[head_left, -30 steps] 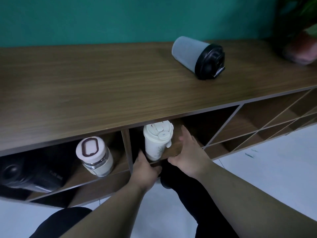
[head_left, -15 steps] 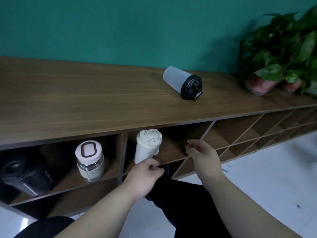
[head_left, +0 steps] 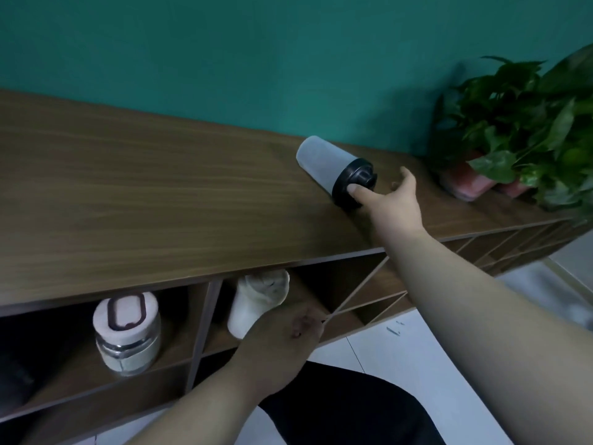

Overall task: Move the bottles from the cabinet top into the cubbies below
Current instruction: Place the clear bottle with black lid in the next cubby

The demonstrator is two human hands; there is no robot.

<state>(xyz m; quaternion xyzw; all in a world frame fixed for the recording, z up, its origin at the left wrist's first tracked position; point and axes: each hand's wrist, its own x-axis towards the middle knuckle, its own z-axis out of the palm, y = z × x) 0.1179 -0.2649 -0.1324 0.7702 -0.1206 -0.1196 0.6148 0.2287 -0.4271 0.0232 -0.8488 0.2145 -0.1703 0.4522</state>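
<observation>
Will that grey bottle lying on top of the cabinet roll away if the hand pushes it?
Probably, yes. The grey bottle is round and lies on its side on the smooth cabinet top, so a nudge could roll it. It looks wider at the black lid, so it might curve. The right hand touches only the lid, not gripping yet.

**Layout of cabinet top and cubbies**

One bottle (head_left: 333, 175) is laid on its side on the surface (head_left: 160, 200), toward the back right, near the wall (head_left: 256, 53). Further right, potted plants (head_left: 526, 130) are set on the same surface against the wall. The right hand (head_left: 393, 200) is placed just right of the bottle's lid, with the thumb touching it. Below the surface, a jar (head_left: 126, 332) is stood in a left cubby (head_left: 179, 316). In the next cubby to the right, a cup (head_left: 256, 300) is stood, with the left hand (head_left: 282, 345) held just in front of it.
</observation>
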